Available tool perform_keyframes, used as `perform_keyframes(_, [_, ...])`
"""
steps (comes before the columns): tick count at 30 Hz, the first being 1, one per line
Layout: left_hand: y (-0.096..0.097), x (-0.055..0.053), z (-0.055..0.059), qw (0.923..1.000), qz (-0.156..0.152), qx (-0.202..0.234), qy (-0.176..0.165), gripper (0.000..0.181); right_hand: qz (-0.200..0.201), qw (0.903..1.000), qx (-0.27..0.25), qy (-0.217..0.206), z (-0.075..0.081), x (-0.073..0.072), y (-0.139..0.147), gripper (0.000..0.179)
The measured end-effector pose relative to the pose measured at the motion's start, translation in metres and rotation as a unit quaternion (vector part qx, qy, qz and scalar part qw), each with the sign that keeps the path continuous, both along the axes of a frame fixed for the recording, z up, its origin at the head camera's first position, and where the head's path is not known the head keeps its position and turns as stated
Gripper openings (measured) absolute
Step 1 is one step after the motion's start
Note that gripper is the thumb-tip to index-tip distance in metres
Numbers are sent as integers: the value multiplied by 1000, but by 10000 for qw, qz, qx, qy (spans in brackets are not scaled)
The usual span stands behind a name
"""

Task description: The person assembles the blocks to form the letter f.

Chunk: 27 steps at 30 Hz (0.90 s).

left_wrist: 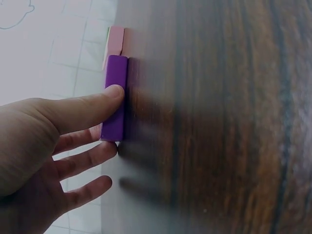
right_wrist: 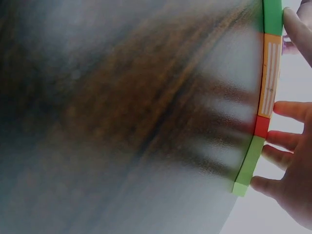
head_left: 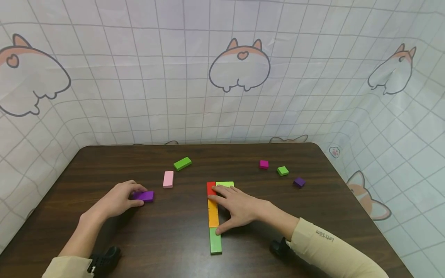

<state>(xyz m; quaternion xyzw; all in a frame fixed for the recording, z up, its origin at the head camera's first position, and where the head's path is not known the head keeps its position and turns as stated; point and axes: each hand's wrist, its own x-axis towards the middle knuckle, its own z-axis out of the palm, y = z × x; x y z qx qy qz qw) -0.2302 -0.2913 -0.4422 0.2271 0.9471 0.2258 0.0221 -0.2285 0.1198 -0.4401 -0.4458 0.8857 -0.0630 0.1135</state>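
Observation:
My left hand (head_left: 119,198) pinches a purple block (head_left: 146,196) at its left end, thumb on the near side. In the left wrist view, the thumb lies across the purple block (left_wrist: 115,107) with fingertips behind it. My right hand (head_left: 242,208) spreads over an L-shaped row of blocks. The row has a green block (head_left: 215,243) nearest, then an orange block (head_left: 213,215), a red block (head_left: 210,186), and a light green block (head_left: 226,183) turning right. The right thumb touches the green block, while other fingertips touch the orange, red and light green ones.
A pink block (head_left: 168,179) and a green block (head_left: 182,163) lie beyond my left hand. At the back right are a small magenta block (head_left: 264,164), a small green block (head_left: 282,170) and a dark purple block (head_left: 299,182). A patterned curtain surrounds the wooden table (head_left: 167,239).

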Motion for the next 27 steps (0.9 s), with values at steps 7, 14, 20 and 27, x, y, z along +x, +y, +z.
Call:
perform_keyframes(7, [6,1,3,10000,-25,57,65,32,-12,10000,7,-4,0,1,-1,103])
perform_keyframes(14, [16,-2,3,9997,-51,208,98,30,0,10000,-21,-60,1,0,0,102])
perform_keyframes(20, [25,-4,3,9990,-150,369,185,28,26,10000,-29,11,-1,0,0,102])
perform_keyframes(27, [36,-8,7,9986,-177,389,321,29,-6,10000,-2,-7,0,0,0,103])
